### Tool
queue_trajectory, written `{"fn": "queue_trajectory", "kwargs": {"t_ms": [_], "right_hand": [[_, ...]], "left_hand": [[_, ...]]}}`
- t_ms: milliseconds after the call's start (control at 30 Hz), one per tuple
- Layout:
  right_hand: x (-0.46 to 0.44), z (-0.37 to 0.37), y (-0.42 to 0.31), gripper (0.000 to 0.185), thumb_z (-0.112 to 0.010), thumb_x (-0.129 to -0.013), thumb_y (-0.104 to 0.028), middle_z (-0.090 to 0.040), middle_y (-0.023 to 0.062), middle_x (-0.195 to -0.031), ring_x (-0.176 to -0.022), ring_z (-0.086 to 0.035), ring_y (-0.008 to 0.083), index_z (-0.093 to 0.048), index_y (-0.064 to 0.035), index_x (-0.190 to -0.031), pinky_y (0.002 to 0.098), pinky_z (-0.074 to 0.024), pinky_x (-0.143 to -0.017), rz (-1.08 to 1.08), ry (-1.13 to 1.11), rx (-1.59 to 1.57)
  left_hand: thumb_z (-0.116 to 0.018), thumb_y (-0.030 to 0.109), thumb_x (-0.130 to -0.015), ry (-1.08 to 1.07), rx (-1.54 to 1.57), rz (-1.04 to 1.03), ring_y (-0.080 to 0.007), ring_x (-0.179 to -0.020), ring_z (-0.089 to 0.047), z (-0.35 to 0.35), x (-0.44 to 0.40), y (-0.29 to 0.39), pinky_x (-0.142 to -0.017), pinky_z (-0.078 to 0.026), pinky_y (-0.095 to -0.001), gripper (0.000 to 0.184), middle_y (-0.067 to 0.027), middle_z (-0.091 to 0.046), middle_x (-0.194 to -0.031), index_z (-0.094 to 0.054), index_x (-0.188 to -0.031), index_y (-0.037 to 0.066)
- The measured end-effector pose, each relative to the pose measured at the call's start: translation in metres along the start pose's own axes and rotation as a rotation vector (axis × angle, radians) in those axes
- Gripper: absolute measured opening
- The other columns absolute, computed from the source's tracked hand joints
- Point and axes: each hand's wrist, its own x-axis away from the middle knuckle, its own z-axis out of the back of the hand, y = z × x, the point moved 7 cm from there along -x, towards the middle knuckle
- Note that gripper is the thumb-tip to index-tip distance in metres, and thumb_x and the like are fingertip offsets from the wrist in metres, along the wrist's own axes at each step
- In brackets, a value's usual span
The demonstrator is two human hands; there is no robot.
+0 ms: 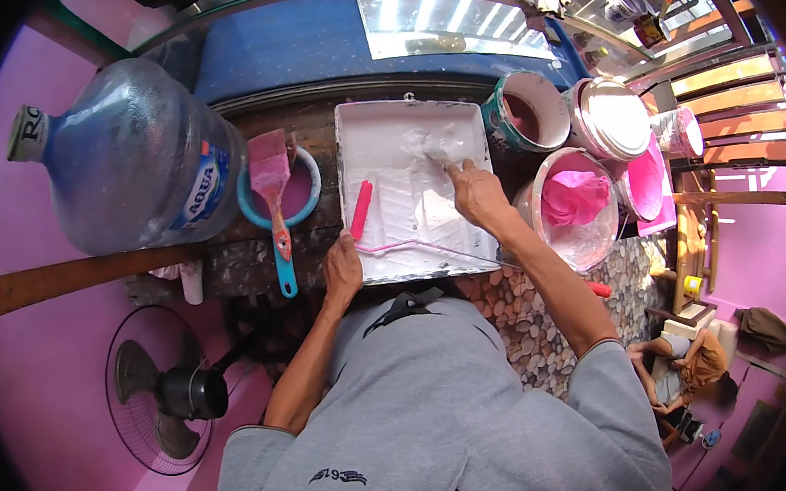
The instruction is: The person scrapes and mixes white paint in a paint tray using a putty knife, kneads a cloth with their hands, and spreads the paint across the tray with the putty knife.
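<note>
- Head view, far left: one black fan (pixel 192 393), near one large clear jug (pixel 132 160) on its side; its label (pixel 207 191) reads "AQUA", and the letters "RO" show on its cap (pixel 26 133).
- Next, one paintbrush (pixel 277 199) with a blue-ended handle lies across one blue-rimmed bowl (pixel 315 180) on the dark tabletop (pixel 238 267).
- The left hand (pixel 344 268), fingers curled, is at the near left corner of one paint tray (pixel 375 136); whether it clamps the rim or the rod cannot be told.
- The tray, coated with white paint, lies before the person; one red stick (pixel 362 213) lies inside, and one thin rod (pixel 420 241) crosses its near edge.
- The right hand (pixel 482 200) reaches into the tray, its fingertips at a whitish patch; whether they are pinched on something cannot be told.
- Right of it, five containers: a teal can (pixel 501 126), a lidded pail (pixel 615 115), a tub (pixel 600 240) holding one pink cloth-like bundle (pixel 574 196), a pink container (pixel 644 180) and a smaller pot (pixel 687 133).
- Far right: one other person (pixel 697 360), seated.
</note>
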Motion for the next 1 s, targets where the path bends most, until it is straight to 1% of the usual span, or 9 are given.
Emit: {"fn": "queue_trajectory", "kwargs": {"t_ms": [100,267,333,500,600,700,833,900,1000], "right_hand": [[0.003,0.006,-0.002,0.029,-0.043,-0.084,-0.009,-0.058,0.0269,-0.090,-0.079,-0.062,0.0411,-0.060,-0.0011,-0.106,0.0485,-0.0506,-0.073,-0.060,-0.054,-0.054],[0.009,0.013,0.035,0.032,-0.049,-0.082,-0.013,-0.060,0.0254,-0.091,-0.084,-0.062,0.0425,-0.058,-0.0026,-0.111,0.0504,-0.0498,-0.075,-0.142,0.083,-0.143],[0.017,0.003,0.052,0.033,-0.048,-0.083,-0.014,-0.060,0.0252,-0.092,-0.085,-0.062,0.0425,-0.055,-0.0015,-0.113,0.0509,-0.0497,-0.075,-0.331,0.119,-0.118],[0.032,-0.039,0.036,0.037,-0.048,-0.084,-0.014,-0.061,0.0271,-0.091,-0.082,-0.061,0.0450,-0.053,0.0025,-0.116,0.0510,-0.0479,-0.077,-0.346,0.268,-0.302],[0.030,-0.023,0.014,0.038,-0.050,-0.083,-0.014,-0.062,0.0290,-0.089,-0.083,-0.061,0.0441,-0.054,0.0034,-0.117,0.0500,-0.0478,-0.078,-0.363,0.267,-0.428],[0.026,-0.015,0.013,0.038,-0.051,-0.083,-0.015,-0.063,0.0295,-0.088,-0.084,-0.062,0.0436,-0.055,0.0041,-0.115,0.0488,-0.0480,-0.079,-0.436,0.097,-0.550],[0.033,-0.009,0.034,0.040,-0.053,-0.083,-0.017,-0.064,0.0295,-0.082,-0.080,-0.063,0.0461,-0.055,0.0042,-0.117,0.0495,-0.0492,-0.077,-0.362,0.397,-0.395],[0.045,-0.025,0.041,0.042,-0.053,-0.083,-0.019,-0.063,0.0315,-0.080,-0.079,-0.063,0.0467,-0.054,0.0044,-0.118,0.0504,-0.0495,-0.076,-0.540,0.282,-0.440],[0.048,-0.045,0.022,0.043,-0.054,-0.083,-0.020,-0.062,0.0330,-0.080,-0.080,-0.063,0.0462,-0.055,0.0033,-0.119,0.0485,-0.0498,-0.076,-0.559,0.323,-0.615]], "left_hand": [[-0.023,0.039,-0.101,-0.016,-0.006,0.024,-0.0502,-0.096,-0.055,0.001,0.000,0.003,-0.082,-0.043,-0.0516,0.058,-0.0328,-0.060,-0.097,-0.060,-0.101,-0.006],[-0.023,0.038,-0.101,0.005,-0.005,-0.005,-0.0510,-0.095,-0.055,0.001,0.001,0.002,-0.081,-0.043,-0.0518,0.057,-0.0331,-0.060,-0.096,-0.060,-0.101,-0.005],[-0.023,0.038,-0.101,0.006,-0.005,-0.019,-0.0514,-0.095,-0.054,0.002,0.001,0.005,-0.080,-0.043,-0.0520,0.057,-0.0332,-0.059,-0.096,-0.060,-0.100,-0.005],[-0.022,0.038,-0.101,-0.003,-0.008,-0.027,-0.0510,-0.094,-0.054,-0.001,0.000,0.002,-0.079,-0.041,-0.0525,0.058,-0.0334,-0.059,-0.094,-0.059,-0.098,-0.007],[-0.023,0.037,-0.101,-0.028,-0.050,0.005,-0.0508,-0.093,-0.054,-0.003,-0.001,-0.003,-0.078,-0.041,-0.0528,0.057,-0.0337,-0.059,-0.092,-0.058,-0.097,-0.007],[-0.023,0.036,-0.100,-0.027,-0.057,-0.050,-0.0511,-0.091,-0.054,-0.002,-0.001,0.002,-0.077,-0.041,-0.0534,0.055,-0.0341,-0.058,-0.091,-0.058,-0.096,-0.007],[-0.024,0.035,-0.100,-0.012,-0.055,-0.081,-0.0516,-0.090,-0.054,-0.001,-0.001,0.005,-0.075,-0.040,-0.0541,0.054,-0.0345,-0.058,-0.091,-0.058,-0.095,-0.007],[-0.025,0.034,-0.100,0.010,-0.081,-0.120,-0.0518,-0.089,-0.053,0.000,0.000,0.008,-0.075,-0.040,-0.0541,0.053,-0.0345,-0.058,-0.090,-0.057,-0.095,-0.007],[-0.024,0.034,-0.100,0.007,-0.109,-0.107,-0.0519,-0.090,-0.053,0.000,0.000,0.008,-0.075,-0.040,-0.0541,0.053,-0.0343,-0.058,-0.091,-0.057,-0.095,-0.007]]}}
